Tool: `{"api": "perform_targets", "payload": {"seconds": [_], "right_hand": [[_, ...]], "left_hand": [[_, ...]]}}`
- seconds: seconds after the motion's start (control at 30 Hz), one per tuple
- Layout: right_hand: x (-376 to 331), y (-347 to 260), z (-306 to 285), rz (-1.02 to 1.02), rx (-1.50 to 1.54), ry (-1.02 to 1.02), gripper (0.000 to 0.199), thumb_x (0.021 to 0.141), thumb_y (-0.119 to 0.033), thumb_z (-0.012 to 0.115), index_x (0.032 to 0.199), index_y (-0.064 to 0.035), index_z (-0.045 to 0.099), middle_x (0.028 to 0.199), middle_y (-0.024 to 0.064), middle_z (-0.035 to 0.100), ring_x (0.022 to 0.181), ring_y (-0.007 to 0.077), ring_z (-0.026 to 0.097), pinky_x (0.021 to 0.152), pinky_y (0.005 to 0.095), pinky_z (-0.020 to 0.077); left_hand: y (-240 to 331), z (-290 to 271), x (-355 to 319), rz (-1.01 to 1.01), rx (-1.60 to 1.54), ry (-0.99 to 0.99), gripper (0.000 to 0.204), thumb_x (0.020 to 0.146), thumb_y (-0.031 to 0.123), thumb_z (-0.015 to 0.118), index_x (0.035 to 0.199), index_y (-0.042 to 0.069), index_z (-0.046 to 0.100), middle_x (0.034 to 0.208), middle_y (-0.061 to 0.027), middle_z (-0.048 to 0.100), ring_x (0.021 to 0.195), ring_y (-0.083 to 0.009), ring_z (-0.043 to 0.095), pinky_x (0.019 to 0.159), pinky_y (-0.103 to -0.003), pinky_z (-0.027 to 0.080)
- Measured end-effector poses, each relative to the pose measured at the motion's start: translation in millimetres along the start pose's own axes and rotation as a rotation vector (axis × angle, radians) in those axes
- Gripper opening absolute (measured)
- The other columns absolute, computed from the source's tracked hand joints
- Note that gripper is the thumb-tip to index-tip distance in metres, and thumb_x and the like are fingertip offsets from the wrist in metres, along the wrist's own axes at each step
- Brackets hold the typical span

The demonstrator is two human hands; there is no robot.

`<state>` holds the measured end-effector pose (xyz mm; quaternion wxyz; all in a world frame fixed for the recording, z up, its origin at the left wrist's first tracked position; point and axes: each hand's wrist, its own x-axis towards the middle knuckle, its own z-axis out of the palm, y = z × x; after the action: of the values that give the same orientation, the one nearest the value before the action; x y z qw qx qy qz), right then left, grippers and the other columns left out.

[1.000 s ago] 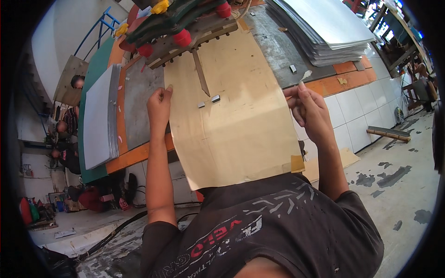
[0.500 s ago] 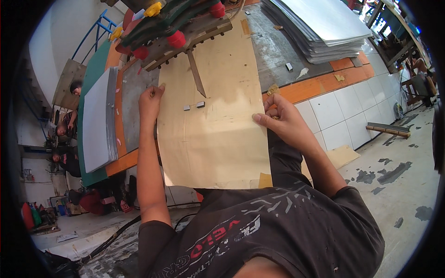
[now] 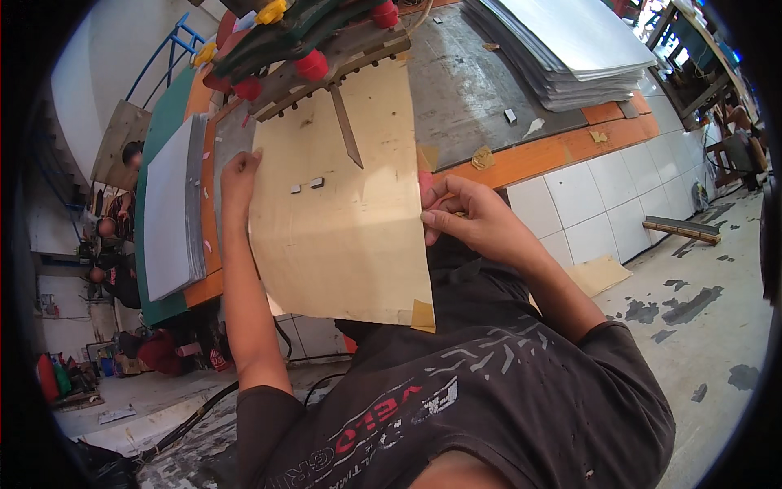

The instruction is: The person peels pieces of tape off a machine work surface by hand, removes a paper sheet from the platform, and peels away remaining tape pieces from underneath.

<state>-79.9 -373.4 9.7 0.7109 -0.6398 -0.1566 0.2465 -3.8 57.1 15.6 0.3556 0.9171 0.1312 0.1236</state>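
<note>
A large cream-coloured sheet (image 3: 346, 248), thin like card, lies partly on the table, its near part bending over the edge towards my body. My left hand (image 3: 241, 181) is closed at its left edge, thumb on top. At the right edge, my right hand (image 3: 464, 213) pinches the sheet between thumb and curled fingers. Two small grey-white blocks (image 3: 317, 182) sit on the sheet's upper middle. Above them, a narrow pointed metal strip (image 3: 345, 130) reaches down from a green machine head (image 3: 301, 45) with red knobs. The sheet's far end is hidden under this head.
A thick stack of grey-white sheets (image 3: 570, 49) stands at the back right of the table. Another stack (image 3: 173, 212) lies on the left. An orange table edge (image 3: 538, 152) runs along the right. People (image 3: 118, 228) are in the left background.
The cream sheet has slid to the left with the two blocks on it. Both my hands have moved left along with its edges, and more of the table shows on the right.
</note>
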Motion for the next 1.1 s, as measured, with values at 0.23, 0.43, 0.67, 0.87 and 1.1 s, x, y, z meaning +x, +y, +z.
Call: {"api": "perform_targets", "payload": {"seconds": [0.23, 0.43, 0.67, 0.87, 1.1], "right_hand": [[0.6, 3.4, 5.1, -0.074, -0.149, -0.042, 0.015, 0.097, -0.010, 0.067, 0.104, 0.0027, 0.064, 0.081, 0.0053, 0.071, 0.077, 0.0117, 0.068, 0.074, 0.0277, 0.0511], [-1.1, -7.4, 6.6, -0.070, -0.219, -0.008, 0.016, 0.097, -0.012, 0.066, 0.103, 0.0032, 0.064, 0.078, 0.0084, 0.070, 0.075, 0.0134, 0.068, 0.071, 0.0284, 0.0516], [-0.2, -9.2, 6.1, -0.040, -0.239, -0.039, 0.017, 0.098, -0.011, 0.066, 0.107, 0.0040, 0.063, 0.088, 0.0057, 0.067, 0.078, 0.0107, 0.066, 0.072, 0.0267, 0.0518], [-0.3, -13.0, 4.5, -0.046, -0.270, -0.025, 0.017, 0.098, -0.010, 0.066, 0.107, 0.0037, 0.063, 0.087, 0.0055, 0.066, 0.078, 0.0101, 0.065, 0.072, 0.0265, 0.0514], [2.1, -15.8, 0.5, -0.102, -0.305, 0.033, 0.016, 0.097, -0.011, 0.066, 0.104, 0.0034, 0.064, 0.079, 0.0070, 0.067, 0.074, 0.0125, 0.067, 0.069, 0.0282, 0.0512]], "left_hand": [[-21.5, -33.3, -32.3, 0.040, 0.057, 0.072, 0.038, 0.100, 0.031, 0.062, 0.082, -0.002, 0.059, 0.069, -0.0038, 0.051, 0.066, -0.0116, 0.042, 0.062, -0.031, 0.038], [-49.4, -83.1, -64.6, -0.009, 0.070, 0.208, 0.034, 0.101, 0.028, 0.062, 0.084, -0.002, 0.058, 0.069, -0.0031, 0.050, 0.067, -0.0117, 0.042, 0.062, -0.030, 0.039], [-91.4, -130.3, -93.1, 0.016, 0.093, 0.299, 0.037, 0.104, 0.030, 0.062, 0.078, 0.004, 0.054, 0.070, 0.0053, 0.041, 0.067, -0.0075, 0.034, 0.060, -0.026, 0.032], [-105.4, -143.8, -106.4, -0.089, 0.103, 0.339, 0.040, 0.102, 0.031, 0.063, 0.076, 0.002, 0.052, 0.068, 0.0030, 0.042, 0.066, -0.0086, 0.035, 0.059, -0.026, 0.033], [-105.4, -148.4, -101.4, -0.002, 0.209, 0.389, 0.041, 0.101, 0.032, 0.065, 0.075, 0.003, 0.052, 0.066, 0.0034, 0.040, 0.064, -0.0085, 0.034, 0.058, -0.027, 0.032]]}}
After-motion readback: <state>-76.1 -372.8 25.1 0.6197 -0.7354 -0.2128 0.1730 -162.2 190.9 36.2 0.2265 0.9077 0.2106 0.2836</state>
